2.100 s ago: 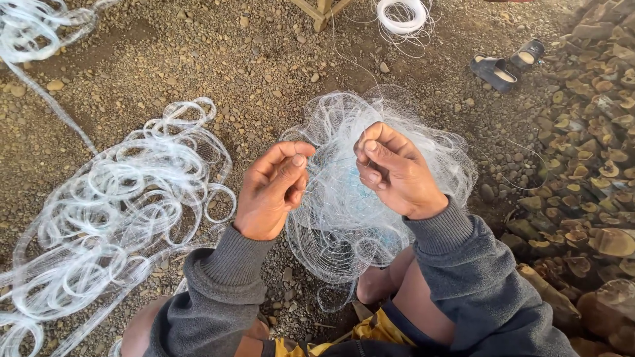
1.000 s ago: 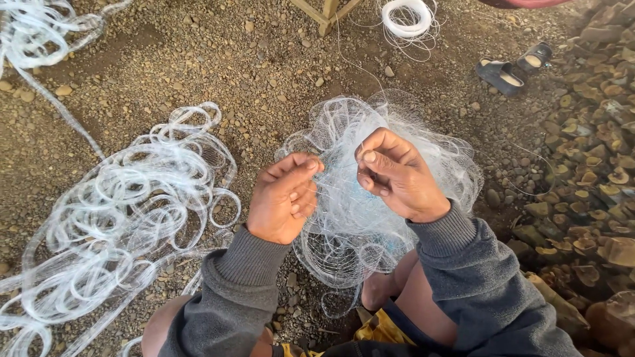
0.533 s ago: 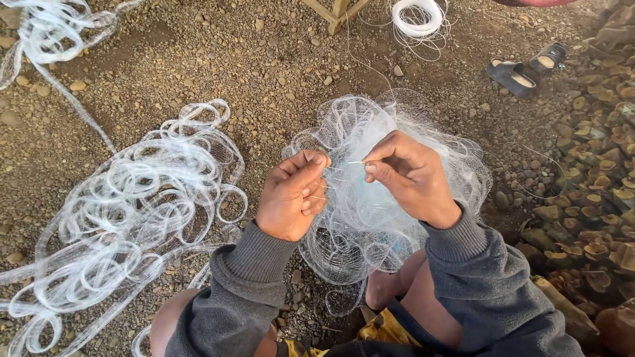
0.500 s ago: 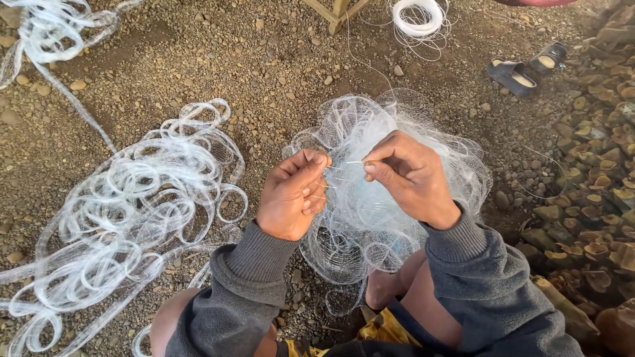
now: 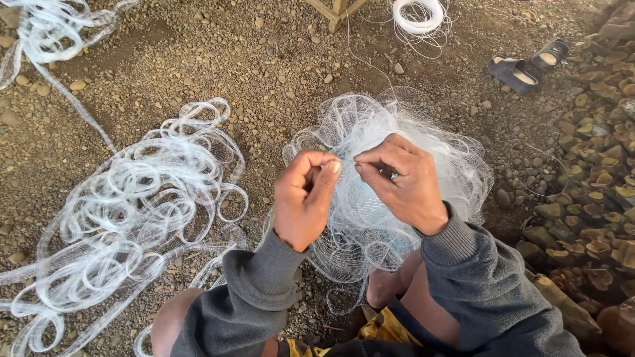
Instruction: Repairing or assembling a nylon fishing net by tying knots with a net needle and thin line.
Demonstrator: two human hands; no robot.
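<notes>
Where the two hands meet above the gravel ground (image 5: 198, 59), a bunched mass of fine white fishing net (image 5: 370, 218) is shown gathered directly beneath and behind them, spreading outward past both wrists and draping down toward the knees. The left hand (image 5: 304, 201) is seen curled closed, with the thumb and forefinger pinched together at the tip; a strand of the net appears to be held in that pinch, though the thread itself is too thin to be made out with certainty. The right hand (image 5: 403, 182) is likewise closed, its fingertips drawn together just beside those of the left hand, so that the two pinches nearly touch over the middle of the net. A small dark object is partly visible between the right fingers, but its kind cannot be told. Both forearms are covered by grey sleeves (image 5: 476, 284). To the left of the net, well apart from the hands, a long band of the same white mesh is laid in loose coils (image 5: 126, 218) across the ground. Near the upper edge, a white spool of line (image 5: 417, 14) is seen, and farther right a pair of dark sandals (image 5: 529, 65) beside stacked stones (image 5: 595, 185).
</notes>
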